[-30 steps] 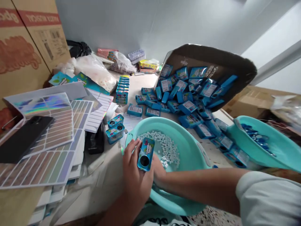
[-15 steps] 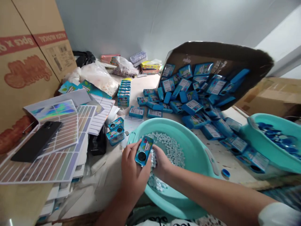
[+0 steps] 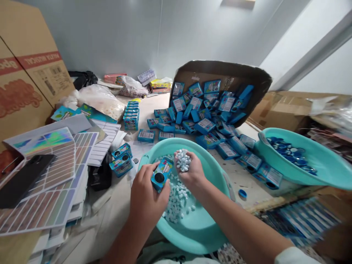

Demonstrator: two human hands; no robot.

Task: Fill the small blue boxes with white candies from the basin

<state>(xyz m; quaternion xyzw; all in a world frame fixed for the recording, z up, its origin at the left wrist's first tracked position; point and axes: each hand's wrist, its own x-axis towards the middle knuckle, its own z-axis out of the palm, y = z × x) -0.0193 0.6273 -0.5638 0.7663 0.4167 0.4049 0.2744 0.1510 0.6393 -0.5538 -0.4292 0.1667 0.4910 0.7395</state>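
My left hand (image 3: 150, 194) is wrapped round a small blue candy tin (image 3: 162, 173), its dark round opening facing up toward me. In my right hand (image 3: 192, 172), cupped palm up, lies a heap of small white candies (image 3: 183, 160). Both hands are over a turquoise plastic basin (image 3: 214, 216), with the tin apart from the cupped palm. More loose white candies (image 3: 176, 200) cover part of the basin's floor. Left of the basin, two similar tins (image 3: 121, 165) stand close together on the table.
A tipped cardboard box (image 3: 247, 73) spills many blue tins (image 3: 205, 125) behind the basin. A second turquoise basin (image 3: 324, 168) holds blue caps (image 3: 291, 152). One blue cap (image 3: 242, 193) lies nearby. Sticker sheets (image 3: 52, 190) and a black phone (image 3: 26, 179) lie left; a tin row (image 3: 132, 115) stands farther back.
My right hand has risen out of the basin's candies and turned palm up with a handful. The tin stays in my left hand. The view has swung to the right.
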